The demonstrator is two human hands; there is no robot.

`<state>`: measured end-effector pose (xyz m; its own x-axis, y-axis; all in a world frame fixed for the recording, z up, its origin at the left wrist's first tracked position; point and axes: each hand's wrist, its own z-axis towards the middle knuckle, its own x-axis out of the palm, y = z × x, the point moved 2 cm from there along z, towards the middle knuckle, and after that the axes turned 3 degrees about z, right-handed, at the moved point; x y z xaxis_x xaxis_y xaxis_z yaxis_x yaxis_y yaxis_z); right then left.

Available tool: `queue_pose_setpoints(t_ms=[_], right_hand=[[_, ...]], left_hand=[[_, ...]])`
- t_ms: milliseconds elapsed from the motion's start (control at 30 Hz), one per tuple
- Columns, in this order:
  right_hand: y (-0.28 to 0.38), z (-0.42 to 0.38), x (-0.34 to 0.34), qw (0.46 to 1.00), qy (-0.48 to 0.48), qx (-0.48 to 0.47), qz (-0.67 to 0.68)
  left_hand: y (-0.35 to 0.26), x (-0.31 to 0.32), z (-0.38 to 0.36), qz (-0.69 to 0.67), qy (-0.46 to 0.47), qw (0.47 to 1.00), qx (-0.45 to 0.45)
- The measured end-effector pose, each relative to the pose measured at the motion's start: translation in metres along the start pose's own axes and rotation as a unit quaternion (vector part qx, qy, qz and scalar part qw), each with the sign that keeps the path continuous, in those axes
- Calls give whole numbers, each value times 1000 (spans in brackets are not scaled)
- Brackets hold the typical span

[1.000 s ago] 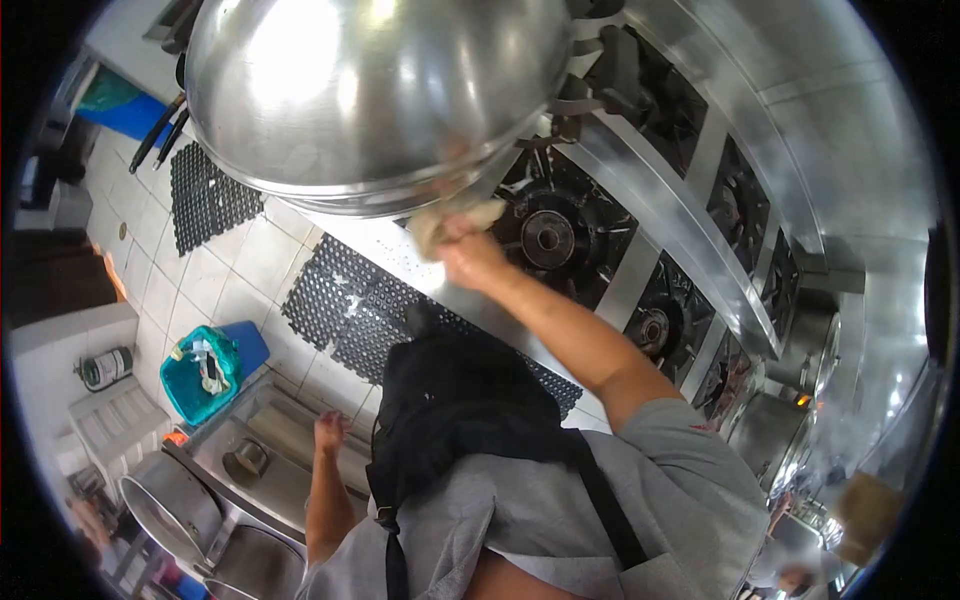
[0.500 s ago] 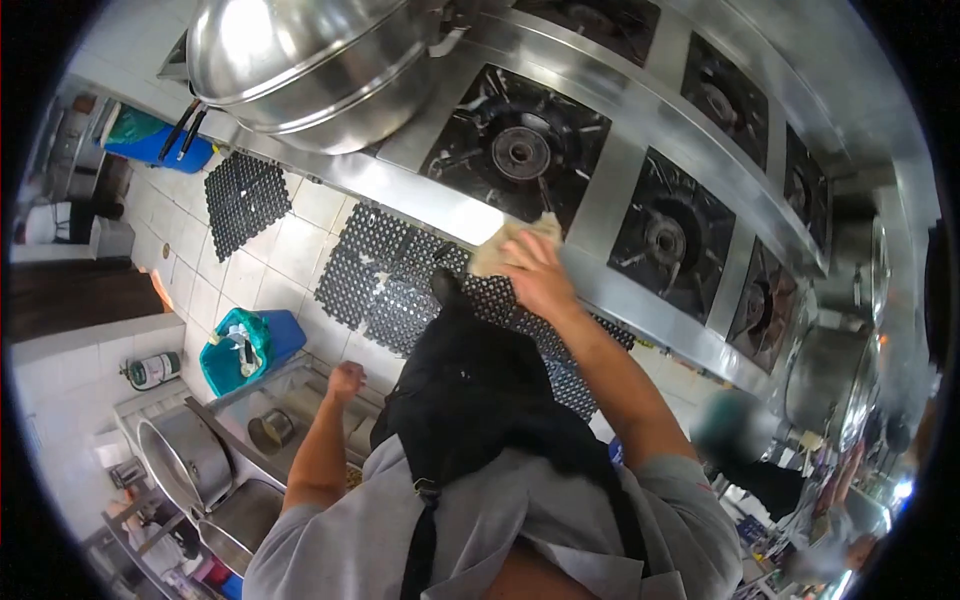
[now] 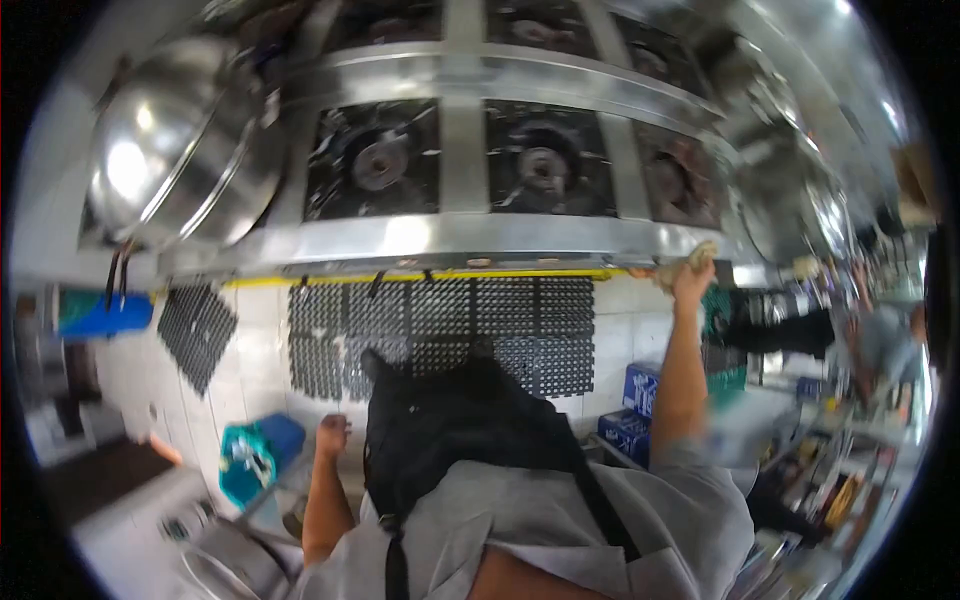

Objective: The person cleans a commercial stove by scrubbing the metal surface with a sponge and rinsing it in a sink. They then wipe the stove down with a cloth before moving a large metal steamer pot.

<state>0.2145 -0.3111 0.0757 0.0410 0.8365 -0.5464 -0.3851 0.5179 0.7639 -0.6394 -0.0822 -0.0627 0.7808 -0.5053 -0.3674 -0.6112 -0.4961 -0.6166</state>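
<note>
My right hand (image 3: pixel 692 284) reaches out to the right, gripping a beige cloth (image 3: pixel 705 252) against the front edge of a steel gas stove (image 3: pixel 440 236). Near that hand, toward the right end of the range, is a burner with a brownish tray (image 3: pixel 676 177). My left hand (image 3: pixel 333 436) hangs low at my left side with its fingers curled in; nothing shows in it, and it touches nothing. Black burner trays (image 3: pixel 545 168) with round burners fill the stove top in front of me.
A big domed steel pot (image 3: pixel 165 160) stands at the stove's left end. Black rubber mats (image 3: pixel 440 330) cover the tiles underfoot. A lined blue bin (image 3: pixel 246 470) is behind left, blue boxes (image 3: pixel 628 435) behind right. Another person (image 3: pixel 885 340) is at far right.
My right hand has slid along the stove edge to the right with the cloth. My view has turned, so the stove now runs straight across. My left hand remains curled at my side.
</note>
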Motion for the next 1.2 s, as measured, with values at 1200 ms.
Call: queue_pose_setpoints(t_ms=[1200], right_hand=[[376,-230,248,547,373,331,673]], left_hand=[[59,-257,96,160,10,982,98]])
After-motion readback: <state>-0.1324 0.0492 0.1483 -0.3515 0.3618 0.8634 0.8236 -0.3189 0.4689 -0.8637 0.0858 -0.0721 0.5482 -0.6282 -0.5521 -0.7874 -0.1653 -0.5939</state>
